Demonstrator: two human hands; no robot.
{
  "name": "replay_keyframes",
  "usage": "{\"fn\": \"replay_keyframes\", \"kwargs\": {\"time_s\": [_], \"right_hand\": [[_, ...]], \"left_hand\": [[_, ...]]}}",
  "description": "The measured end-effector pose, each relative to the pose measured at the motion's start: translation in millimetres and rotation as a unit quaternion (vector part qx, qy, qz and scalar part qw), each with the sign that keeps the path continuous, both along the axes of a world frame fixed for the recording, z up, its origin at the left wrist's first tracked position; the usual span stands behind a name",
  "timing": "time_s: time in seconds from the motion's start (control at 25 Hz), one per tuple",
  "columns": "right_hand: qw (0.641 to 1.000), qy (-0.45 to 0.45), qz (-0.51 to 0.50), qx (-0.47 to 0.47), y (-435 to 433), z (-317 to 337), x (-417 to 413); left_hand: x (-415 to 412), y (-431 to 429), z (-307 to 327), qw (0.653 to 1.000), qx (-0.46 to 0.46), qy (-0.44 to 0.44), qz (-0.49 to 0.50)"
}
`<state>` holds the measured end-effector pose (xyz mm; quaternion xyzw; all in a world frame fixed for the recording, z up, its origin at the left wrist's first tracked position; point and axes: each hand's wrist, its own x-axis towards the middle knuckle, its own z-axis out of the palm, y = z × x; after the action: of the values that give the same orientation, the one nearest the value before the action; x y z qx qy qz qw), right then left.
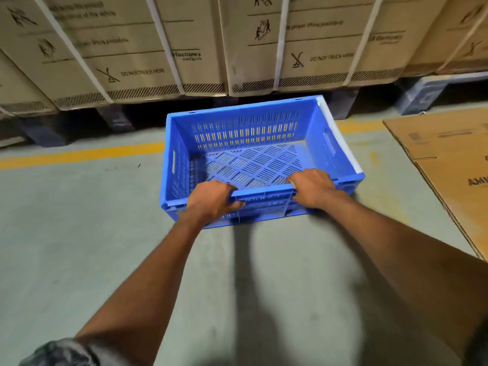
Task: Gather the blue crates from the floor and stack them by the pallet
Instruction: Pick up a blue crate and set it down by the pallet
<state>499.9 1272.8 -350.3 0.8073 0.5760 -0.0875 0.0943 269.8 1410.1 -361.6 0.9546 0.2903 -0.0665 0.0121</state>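
Across frame top: strapped cardboard cartons on dark pallets. Right edge: flattened cardboard sheet. Centre: empty blue crate, just before the pallets. Near rim: left hand, right hand, fingers curled over it, gripping.

Head camera: single wide-angle view, forward and steeply down.

Worn on the head, looking down over both outstretched forearms onto grey floor. Faces a row of strapped cartons on dark pallets, filling the top edge. Close range at centre: left hand and right hand gripping the near rim of a blue crate, within reach of the arms. Flattened cardboard cropped by the right edge. Straight lines bowed toward the frame borders, consistent with the wide lens.
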Motion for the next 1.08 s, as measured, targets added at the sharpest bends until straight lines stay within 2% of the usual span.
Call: {"fn": "replay_keyframes", "kwargs": {"time_s": [0.2, 0.64, 0.96, 1.08], "right_hand": [[1.000, 0.017, -0.017, 0.015, -2, 5, -8], [0.996, -0.012, -0.003, 0.087, 0, -10, -6], [0.997, -0.002, 0.002, 0.072, 4, -10, 8], [0.991, 0.040, 0.010, 0.130, -4, -16, 9]], "left_hand": [[5, 9, 4, 1.000, -0.007, 0.019, 0.000], [9, 20, 2, 0.999, 0.028, 0.007, 0.012], [14, 15, -2, 1.000, 0.028, -0.005, 0.007], [10, 14, -4, 0.999, 0.023, -0.029, -0.004]]}}
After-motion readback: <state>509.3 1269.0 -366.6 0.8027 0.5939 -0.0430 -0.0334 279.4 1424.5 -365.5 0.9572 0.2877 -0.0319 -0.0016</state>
